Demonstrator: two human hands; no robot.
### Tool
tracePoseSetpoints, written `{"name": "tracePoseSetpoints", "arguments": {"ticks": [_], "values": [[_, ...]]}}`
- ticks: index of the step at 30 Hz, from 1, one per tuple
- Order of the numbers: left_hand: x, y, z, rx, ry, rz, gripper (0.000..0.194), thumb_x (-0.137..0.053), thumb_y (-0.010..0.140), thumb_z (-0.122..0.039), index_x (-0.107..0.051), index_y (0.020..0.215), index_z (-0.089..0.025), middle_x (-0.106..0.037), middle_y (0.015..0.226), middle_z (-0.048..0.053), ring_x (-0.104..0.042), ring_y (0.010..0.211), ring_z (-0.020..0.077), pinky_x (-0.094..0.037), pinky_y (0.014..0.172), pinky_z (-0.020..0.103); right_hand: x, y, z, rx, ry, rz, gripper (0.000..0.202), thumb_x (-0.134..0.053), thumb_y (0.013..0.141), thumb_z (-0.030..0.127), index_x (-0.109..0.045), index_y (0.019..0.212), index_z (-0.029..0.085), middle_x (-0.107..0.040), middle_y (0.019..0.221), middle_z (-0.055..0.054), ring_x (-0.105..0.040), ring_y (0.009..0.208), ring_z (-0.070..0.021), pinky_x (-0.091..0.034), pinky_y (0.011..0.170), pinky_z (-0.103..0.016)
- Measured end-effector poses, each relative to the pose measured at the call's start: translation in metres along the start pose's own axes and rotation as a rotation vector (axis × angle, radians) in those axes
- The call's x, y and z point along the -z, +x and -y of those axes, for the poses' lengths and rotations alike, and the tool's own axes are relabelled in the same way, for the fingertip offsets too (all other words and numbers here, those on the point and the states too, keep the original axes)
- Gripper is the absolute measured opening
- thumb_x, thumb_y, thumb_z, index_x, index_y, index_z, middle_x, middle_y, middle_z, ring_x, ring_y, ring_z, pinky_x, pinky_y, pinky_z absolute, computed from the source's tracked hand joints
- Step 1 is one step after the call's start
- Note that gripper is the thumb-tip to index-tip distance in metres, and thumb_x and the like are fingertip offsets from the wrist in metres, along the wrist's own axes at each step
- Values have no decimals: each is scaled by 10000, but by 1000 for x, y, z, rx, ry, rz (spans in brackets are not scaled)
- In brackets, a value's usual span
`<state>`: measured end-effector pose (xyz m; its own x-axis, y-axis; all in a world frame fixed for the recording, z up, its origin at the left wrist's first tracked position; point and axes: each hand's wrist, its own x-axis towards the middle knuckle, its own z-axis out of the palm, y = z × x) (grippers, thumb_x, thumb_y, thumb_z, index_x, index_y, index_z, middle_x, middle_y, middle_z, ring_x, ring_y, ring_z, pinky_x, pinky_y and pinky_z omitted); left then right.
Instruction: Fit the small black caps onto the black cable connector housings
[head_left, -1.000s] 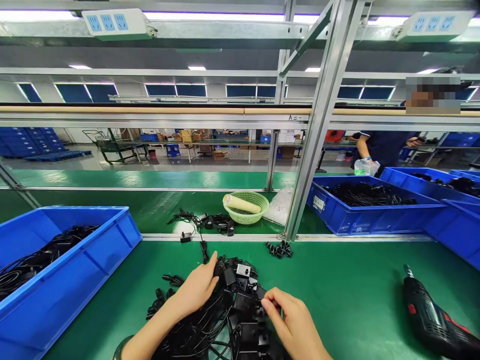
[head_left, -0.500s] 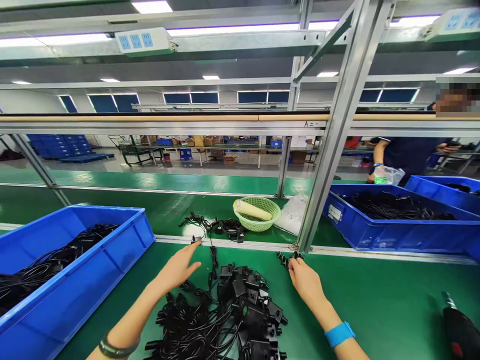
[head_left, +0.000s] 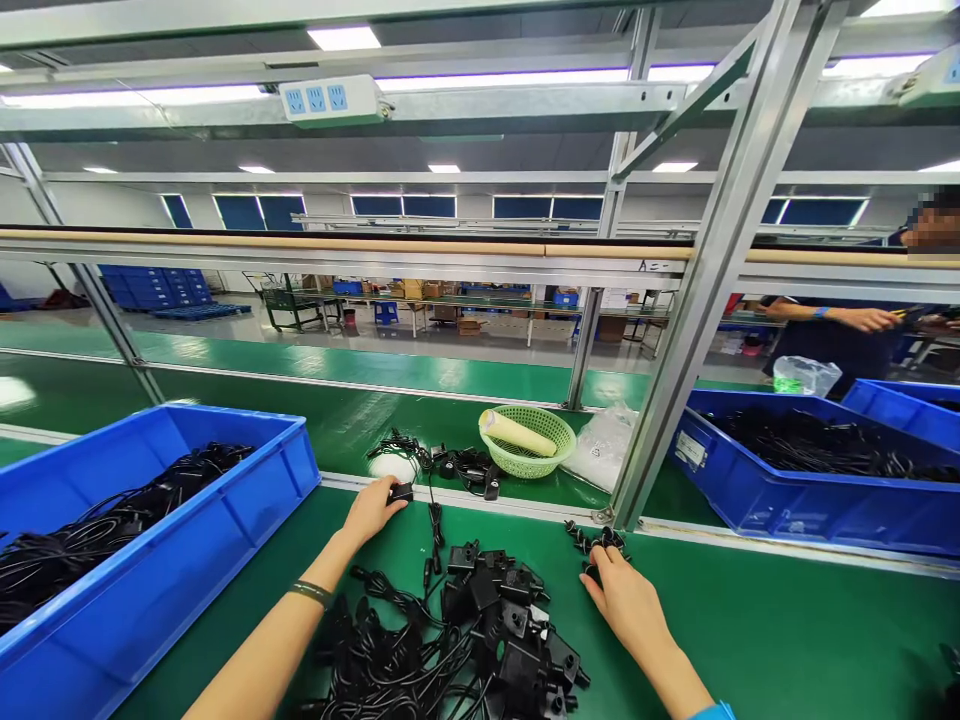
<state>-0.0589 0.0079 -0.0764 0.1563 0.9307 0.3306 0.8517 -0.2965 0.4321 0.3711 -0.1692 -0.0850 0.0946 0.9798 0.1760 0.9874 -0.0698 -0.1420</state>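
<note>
My left hand (head_left: 373,510) is closed at the metal strip, thumb and fingers on a small black block (head_left: 402,492). My right hand (head_left: 626,598) is at a small cluster of black parts (head_left: 577,535) near the post. Its fingers are curled around a small black part (head_left: 592,572), mostly hidden by them. Between my hands lies a heap of black box-shaped devices (head_left: 517,620) with short nozzles, like small pumps. Their black cables (head_left: 405,660) are bundled at the heap's left. One thin cable with a connector (head_left: 436,525) runs up over the strip.
Blue bins of black cables stand left (head_left: 165,540) and right (head_left: 810,500). Behind the strip are a green basket (head_left: 525,465) holding a pale roll, more cables (head_left: 469,465) and a clear plastic bag (head_left: 604,445). A metal post (head_left: 694,340) rises at right. Another person's arm (head_left: 847,316) shows behind.
My left hand has moved forward onto the black block and closed on it. My right hand stays by the small parts, its fingers shifted. The view has turned slightly left.
</note>
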Motion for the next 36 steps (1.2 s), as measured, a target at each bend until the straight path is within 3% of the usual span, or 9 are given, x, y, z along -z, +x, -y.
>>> {"name": "tracePoseSetpoints", "arguments": {"ticks": [4, 9, 12, 14, 17, 20, 26, 29, 36], "values": [[23, -8, -3, 51, -91, -164, 377, -619, 808, -402, -588, 1090, -154, -709, 1004, 112, -673, 938, 273, -514, 842, 380, -2, -3, 0, -2, 96, 19, 90, -454, 964, 202, -516, 971, 137, -576, 1012, -81, -603, 879, -228, -391, 684, -313], [88, -14, -22, 74, -557, -706, 535, -731, 710, -501, -616, 1095, -146, -691, 1003, 93, -676, 889, 216, -528, 883, 357, -1, -10, 1, -7, 328, 18, 117, -471, 909, 260, -494, 962, 158, -599, 868, -23, -587, 754, -126, -463, 723, -255], [130, -19, -43, -19, -934, -1012, 572, -791, 644, -544, -554, 998, -163, -670, 947, 63, -687, 865, 198, -543, 875, 360, 4, -19, 7, -35, 747, -46, 326, -472, 872, 394, -542, 1102, 174, -607, 940, -38, -587, 769, -130, -479, 631, -230], [151, -25, -59, -119, -1128, -1048, 595, -795, 646, -572, -459, 960, -195, -665, 927, 44, -695, 853, 200, -559, 830, 361, 10, -27, 16, -60, 1077, -38, 469, -536, 817, 481, -576, 1153, 157, -603, 1004, -75, -589, 813, -160, -496, 595, -241], [163, -43, -88, -81, -1174, -864, 586, -822, 652, -514, -412, 935, -205, -668, 878, 34, -644, 677, 140, -510, 597, 233, 28, -40, 35, -97, 1402, 53, 506, -677, 766, 542, -625, 1059, 133, -589, 1054, -96, -602, 902, -186, -553, 677, -260], [151, -74, -117, 12, -943, -551, 533, -817, 693, -433, -485, 1027, -184, -641, 851, 15, -483, 538, 70, -375, 474, 175, 50, -55, 60, -122, 1602, 118, 498, -787, 726, 538, -619, 1010, 164, -547, 1091, -51, -608, 1022, -199, -565, 888, -306], [106, -147, -171, -185, -739, 137, 503, -600, 890, -320, -465, 1365, -224, -607, 1153, 73, -582, 863, 154, -481, 712, 249, 81, -80, 106, 59, 1488, 6, 413, -708, 825, 547, -637, 975, 169, -612, 988, -49, -596, 946, -139, -522, 829, -209], [91, -173, -190, -223, -647, 221, 391, -644, 833, -197, -578, 1215, -241, -641, 1118, 35, -593, 914, 167, -471, 790, 261, 87, -91, 123, 196, 1443, -70, 308, -677, 872, 449, -662, 987, 164, -656, 1053, -75, -626, 996, -142, -525, 860, -197], [77, -193, -204, -259, -526, 94, 380, -846, 692, -199, -644, 1013, -220, -674, 918, 2, -610, 770, 167, -457, 639, 240, 93, -108, 146, 467, 1050, -436, 80, -617, 877, 144, -667, 910, 196, -651, 897, -5, -625, 829, -89, -509, 742, -166]]}}
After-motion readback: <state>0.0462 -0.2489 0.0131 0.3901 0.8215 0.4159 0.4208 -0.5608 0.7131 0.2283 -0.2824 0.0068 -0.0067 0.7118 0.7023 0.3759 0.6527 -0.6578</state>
